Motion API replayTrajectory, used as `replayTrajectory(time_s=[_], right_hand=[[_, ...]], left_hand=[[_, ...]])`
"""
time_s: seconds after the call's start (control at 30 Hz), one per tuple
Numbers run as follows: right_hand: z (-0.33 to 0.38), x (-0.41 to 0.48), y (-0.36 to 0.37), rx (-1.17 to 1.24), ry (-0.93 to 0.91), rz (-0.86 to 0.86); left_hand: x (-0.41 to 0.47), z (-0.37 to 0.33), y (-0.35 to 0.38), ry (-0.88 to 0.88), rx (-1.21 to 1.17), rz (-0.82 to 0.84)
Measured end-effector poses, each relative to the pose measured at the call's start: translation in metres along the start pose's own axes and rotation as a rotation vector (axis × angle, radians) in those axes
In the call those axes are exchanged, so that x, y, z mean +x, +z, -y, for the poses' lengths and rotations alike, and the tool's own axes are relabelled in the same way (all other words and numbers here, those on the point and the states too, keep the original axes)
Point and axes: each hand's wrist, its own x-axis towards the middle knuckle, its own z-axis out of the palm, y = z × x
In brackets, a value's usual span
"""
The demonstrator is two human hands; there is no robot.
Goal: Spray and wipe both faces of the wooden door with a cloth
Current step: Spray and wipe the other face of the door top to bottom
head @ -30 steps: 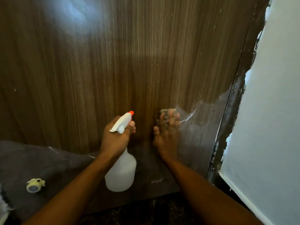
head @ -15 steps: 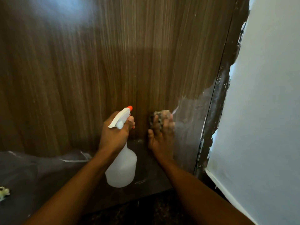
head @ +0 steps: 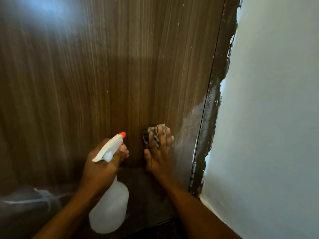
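Right grip, fingers spread flat, presses a mostly hidden cloth on the door; left grip wraps the spray bottle, hiding its neck.

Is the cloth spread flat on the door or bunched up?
Bunched up. The cloth shows as a crumpled wad under the fingers of the right hand, pressed against the wooden door.
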Motion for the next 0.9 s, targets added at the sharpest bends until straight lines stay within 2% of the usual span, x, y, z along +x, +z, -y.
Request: replayTrajectory(time_s=[0.03, 0.17, 0.23, 0.3, 0.43, 0.5, 0.57, 0.7, 0.77, 0.83, 0.9], right_hand=[[-0.008, 0.004, -0.002, 0.006, 0.060, -0.011], [-0.034, 0.066, -0.025, 0.091, 0.620, -0.183], [-0.044, 0.086, -0.032, 0.112, 0.629, -0.215], [-0.048, 0.070, -0.033, 0.157, 0.609, -0.240], [-0.037, -0.006, -0.019, 0.182, 0.807, -0.150], [-0.042, 0.005, -0.019, 0.190, 0.841, -0.152], [-0.049, 0.049, -0.034, 0.167, 0.835, -0.193], [-0.060, 0.129, -0.061, 0.127, 0.668, -0.239], [-0.059, 0.117, -0.052, 0.121, 0.566, -0.224], [-0.055, 0.067, -0.034, 0.097, 0.457, -0.163], [-0.053, 0.008, -0.021, 0.163, 0.499, -0.093]], left_hand=[[0.000, 0.001, 0.001, -0.014, -0.011, -0.006], [-0.003, 0.000, 0.001, -0.058, 0.129, 0.034], [-0.005, 0.003, 0.005, -0.092, 0.171, -0.004], [-0.009, 0.005, 0.014, -0.168, 0.201, -0.003], [-0.015, -0.006, 0.029, -0.218, 0.278, 0.095], [-0.012, -0.008, 0.030, -0.206, 0.283, 0.140], [-0.011, -0.003, 0.027, -0.209, 0.158, 0.099], [-0.012, 0.000, 0.030, -0.102, 0.090, 0.087], [-0.011, 0.001, 0.032, -0.118, 0.070, 0.063], [-0.011, 0.008, 0.036, -0.118, 0.083, 0.049], [-0.012, 0.010, 0.039, -0.095, 0.079, 0.035]])
